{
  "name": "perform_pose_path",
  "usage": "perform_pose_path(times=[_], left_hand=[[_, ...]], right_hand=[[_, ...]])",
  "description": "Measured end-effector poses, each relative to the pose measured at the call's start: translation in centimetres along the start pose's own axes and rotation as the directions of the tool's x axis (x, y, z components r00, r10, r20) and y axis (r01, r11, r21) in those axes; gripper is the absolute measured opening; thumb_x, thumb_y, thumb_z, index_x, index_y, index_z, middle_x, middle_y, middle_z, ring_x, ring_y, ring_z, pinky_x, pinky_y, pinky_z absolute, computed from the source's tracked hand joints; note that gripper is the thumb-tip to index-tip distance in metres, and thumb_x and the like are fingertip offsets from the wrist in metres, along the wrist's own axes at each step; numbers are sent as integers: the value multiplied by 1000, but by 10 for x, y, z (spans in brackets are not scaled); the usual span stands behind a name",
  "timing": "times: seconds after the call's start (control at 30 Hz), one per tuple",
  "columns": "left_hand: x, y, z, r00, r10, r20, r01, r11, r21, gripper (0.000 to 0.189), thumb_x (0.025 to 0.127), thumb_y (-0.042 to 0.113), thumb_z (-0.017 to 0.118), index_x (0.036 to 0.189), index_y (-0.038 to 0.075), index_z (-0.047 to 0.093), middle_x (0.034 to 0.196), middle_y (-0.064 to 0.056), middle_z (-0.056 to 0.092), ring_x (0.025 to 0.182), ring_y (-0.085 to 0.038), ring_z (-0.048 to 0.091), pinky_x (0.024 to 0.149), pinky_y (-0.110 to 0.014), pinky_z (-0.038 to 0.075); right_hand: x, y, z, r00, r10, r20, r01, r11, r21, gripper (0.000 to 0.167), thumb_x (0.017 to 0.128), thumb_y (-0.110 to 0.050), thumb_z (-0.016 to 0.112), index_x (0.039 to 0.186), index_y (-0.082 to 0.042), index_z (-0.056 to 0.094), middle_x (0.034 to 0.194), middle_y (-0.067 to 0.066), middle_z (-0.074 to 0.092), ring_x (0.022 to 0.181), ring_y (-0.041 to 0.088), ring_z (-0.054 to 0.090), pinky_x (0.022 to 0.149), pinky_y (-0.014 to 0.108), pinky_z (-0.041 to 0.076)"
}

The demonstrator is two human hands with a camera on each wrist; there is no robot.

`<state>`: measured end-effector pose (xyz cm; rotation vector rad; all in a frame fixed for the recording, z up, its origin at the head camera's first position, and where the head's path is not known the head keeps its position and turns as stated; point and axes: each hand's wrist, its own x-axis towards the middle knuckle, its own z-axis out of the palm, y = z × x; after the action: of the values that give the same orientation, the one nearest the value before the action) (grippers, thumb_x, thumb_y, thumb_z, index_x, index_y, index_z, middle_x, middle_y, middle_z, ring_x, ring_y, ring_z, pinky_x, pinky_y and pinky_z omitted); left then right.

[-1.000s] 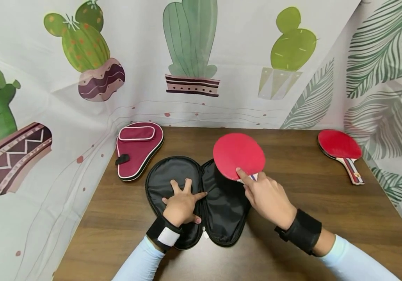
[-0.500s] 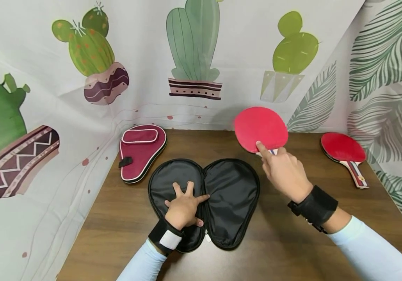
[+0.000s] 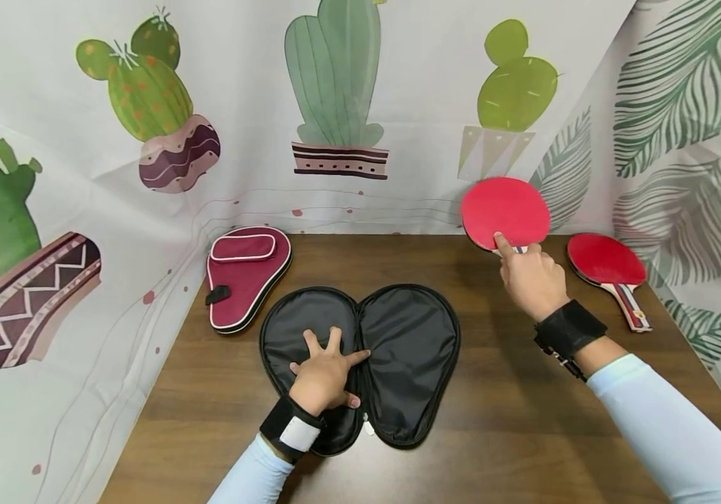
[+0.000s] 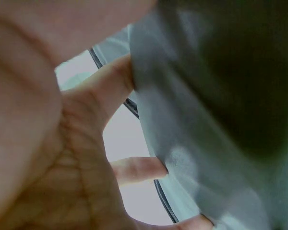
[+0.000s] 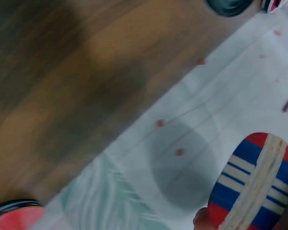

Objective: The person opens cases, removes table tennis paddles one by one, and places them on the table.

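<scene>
My right hand (image 3: 532, 278) grips a red table tennis paddle (image 3: 507, 211) by its handle, the index finger lying on the rubber. The paddle is raised above the table's back edge, in front of the cloth. In the right wrist view the handle's striped butt (image 5: 252, 182) shows. My left hand (image 3: 323, 374) rests with spread fingers on the left half of an unzipped black paddle case (image 3: 407, 364), which lies spread flat. The left wrist view shows those fingertips touching the dark lining (image 4: 192, 143).
A closed maroon paddle case (image 3: 250, 276) lies at the back left of the wooden table (image 3: 493, 434). Another red paddle (image 3: 607, 259) lies at the back right, near the raised one. A cactus-print cloth (image 3: 423, 105) hangs behind the table.
My right hand has carried the paddle off the black case, up and to the right, toward the other paddle. My left hand has stayed on the case.
</scene>
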<state>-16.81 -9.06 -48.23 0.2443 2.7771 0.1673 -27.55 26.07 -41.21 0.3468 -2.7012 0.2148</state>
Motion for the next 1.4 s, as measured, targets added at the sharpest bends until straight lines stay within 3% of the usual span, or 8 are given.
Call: perform_pose_path(times=[0.23,0.5,0.9,1.4], left_hand=[[-1,-1,1,1000,-2,0,2,1000,-4,82,71,44,91,145,44,57,156,-16,23,144,-62,9,83,-81,42],[-4,-4,1,1000,5,-26,-6,1000,-9,82,70,42,92,144,43,57,155,-17,24,144,-63,9,82,-81,43],[-4,-4,3,999,10,-30,-10,1000,4,82,70,44,92,144,43,58,153,-18,26,142,-64,11,78,-81,44],[1,2,1,1000,-3,-13,3,1000,0,83,69,42,93,144,43,58,154,-17,25,143,-63,10,80,-81,44]], right_hand=[[-1,35,18,999,44,29,-43,999,-21,51,94,-8,65,144,-6,53,81,39,54,61,52,57,45,61,47],[-6,73,52,985,119,124,-115,993,-39,51,96,-8,60,146,-7,49,84,41,53,67,56,59,51,64,49],[-12,98,77,942,171,290,-178,984,-1,50,100,-13,51,149,-8,45,88,40,55,67,55,59,56,64,50],[-26,119,84,915,167,366,-199,979,50,49,100,-14,50,149,-7,47,95,40,62,69,53,61,60,65,50]])
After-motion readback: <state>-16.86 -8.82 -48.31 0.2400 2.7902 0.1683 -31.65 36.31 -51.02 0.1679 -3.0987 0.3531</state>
